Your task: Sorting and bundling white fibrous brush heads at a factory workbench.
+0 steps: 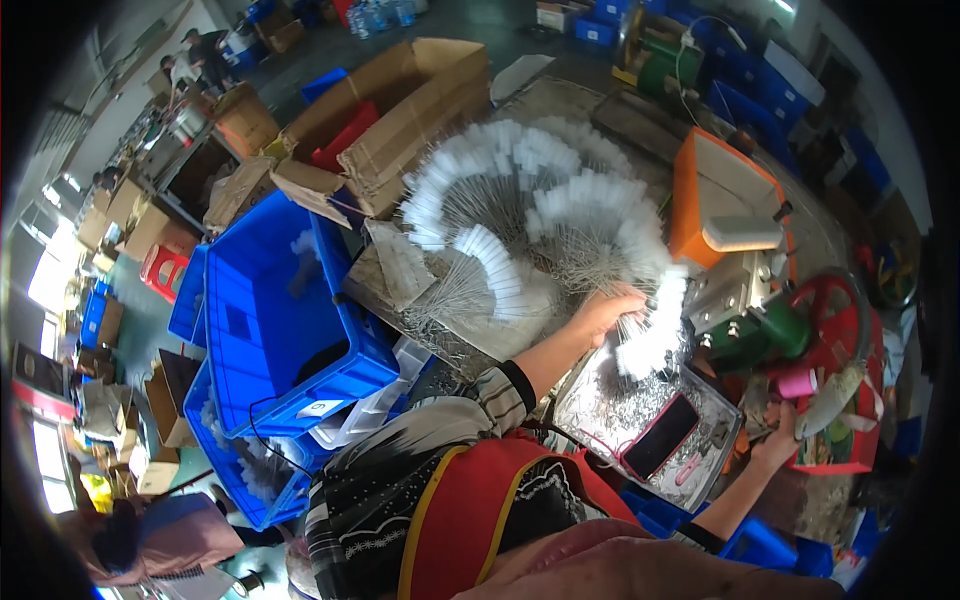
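Observation:
My left hand [606,312] is closed around the wire stems of a bunch of small white-tipped brushes [648,345], brightly lit and partly washed out. Beyond it, fanned piles of similar brushes [490,165] lie on the worktable, stems gathered inward. A smaller fan [487,262] rests on cardboard to the left. My right hand [782,428] is at the right, beside a pink spool [797,383] and the green and red machine [775,335]; its fingers are too dim to read. Between my hands sits a metal tray [590,400] strewn with shiny wire scraps.
A phone [662,436] lies in the tray. An orange hopper-like box [695,185] stands above the machine. Stacked blue bins [270,300] stand at my left, with an open cardboard box [440,85] behind the table. Two people [205,60] are far off; another person [165,535] is lower left.

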`<state>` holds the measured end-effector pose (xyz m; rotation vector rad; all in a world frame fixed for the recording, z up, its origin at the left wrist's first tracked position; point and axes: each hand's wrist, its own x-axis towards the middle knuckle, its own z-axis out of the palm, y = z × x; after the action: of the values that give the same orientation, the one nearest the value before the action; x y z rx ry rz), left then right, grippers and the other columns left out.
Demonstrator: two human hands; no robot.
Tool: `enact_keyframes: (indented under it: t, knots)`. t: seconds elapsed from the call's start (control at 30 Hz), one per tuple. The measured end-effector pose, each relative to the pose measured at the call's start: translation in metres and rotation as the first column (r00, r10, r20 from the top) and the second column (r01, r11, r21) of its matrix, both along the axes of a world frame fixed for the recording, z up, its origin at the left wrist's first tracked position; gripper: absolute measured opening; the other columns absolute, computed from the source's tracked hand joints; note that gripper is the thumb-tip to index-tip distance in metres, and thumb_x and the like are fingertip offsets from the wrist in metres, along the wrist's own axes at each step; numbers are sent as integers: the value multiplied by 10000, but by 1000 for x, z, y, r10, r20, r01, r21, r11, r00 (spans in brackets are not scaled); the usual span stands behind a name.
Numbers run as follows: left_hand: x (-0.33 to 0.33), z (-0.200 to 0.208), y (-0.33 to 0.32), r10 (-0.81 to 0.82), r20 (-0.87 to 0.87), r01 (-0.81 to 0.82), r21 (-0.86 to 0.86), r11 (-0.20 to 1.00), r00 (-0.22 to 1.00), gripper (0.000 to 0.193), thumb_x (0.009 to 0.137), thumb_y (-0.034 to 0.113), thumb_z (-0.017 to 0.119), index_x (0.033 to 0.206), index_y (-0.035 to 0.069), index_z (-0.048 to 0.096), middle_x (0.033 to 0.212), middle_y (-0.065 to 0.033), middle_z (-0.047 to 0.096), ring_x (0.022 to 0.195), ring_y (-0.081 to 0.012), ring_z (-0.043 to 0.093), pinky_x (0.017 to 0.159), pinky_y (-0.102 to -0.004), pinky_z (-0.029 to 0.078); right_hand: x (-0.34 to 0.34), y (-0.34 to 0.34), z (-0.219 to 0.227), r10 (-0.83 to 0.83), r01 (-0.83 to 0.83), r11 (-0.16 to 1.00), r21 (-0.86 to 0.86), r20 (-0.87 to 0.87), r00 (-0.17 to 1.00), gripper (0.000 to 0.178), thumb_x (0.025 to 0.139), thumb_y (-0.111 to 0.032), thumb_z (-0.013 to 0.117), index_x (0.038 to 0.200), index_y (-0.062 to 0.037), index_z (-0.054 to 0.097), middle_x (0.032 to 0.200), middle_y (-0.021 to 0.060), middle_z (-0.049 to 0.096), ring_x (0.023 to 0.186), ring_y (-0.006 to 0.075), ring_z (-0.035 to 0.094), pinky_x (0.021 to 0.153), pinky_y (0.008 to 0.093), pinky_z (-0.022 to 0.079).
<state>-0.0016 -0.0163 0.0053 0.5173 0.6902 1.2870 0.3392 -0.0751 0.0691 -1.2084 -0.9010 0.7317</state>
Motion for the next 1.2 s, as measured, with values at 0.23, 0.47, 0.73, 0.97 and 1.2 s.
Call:
enact_keyframes:
  t: [0.23,0.47,0.73,0.97,1.2]
  knots:
    - [0,6,-3,46,-29,-46,6,999,999,121,737,10,576,850,-26,551,750,-117,588,630,-153,576,565,-255,491,-7,3,9,-11,8,997,72,32,999,127,720,4,508,598,8,474,515,54,426,529,164,439,628,294,412]
    - [-3,3,1,41,-32,-41,1,999,999,122,725,26,595,829,-24,558,745,-120,589,625,-169,582,552,-275,498,-33,7,8,-38,14,981,194,120,992,143,729,25,485,589,9,465,514,43,408,524,152,429,616,304,415]
    - [-3,2,0,47,-2,-47,43,998,999,145,731,16,581,864,-30,545,773,-121,583,659,-174,587,571,-279,500,-2,11,60,-3,3,998,-58,-4,1000,262,705,-108,600,526,-54,417,469,24,387,425,116,359,457,260,324]
    - [1,3,-6,65,27,-65,17,998,998,148,741,20,572,876,-33,545,753,-122,582,638,-171,586,579,-275,507,-10,3,69,76,-81,993,-89,-67,995,294,733,-152,596,515,-85,410,455,4,354,443,109,367,495,254,325]
    - [8,0,-2,49,6,-49,-25,998,999,154,723,7,585,863,-38,541,742,-131,581,622,-191,585,570,-306,514,0,-8,38,69,-70,997,-40,-24,997,239,741,-143,579,543,-72,466,503,29,435,496,123,414,535,287,364]
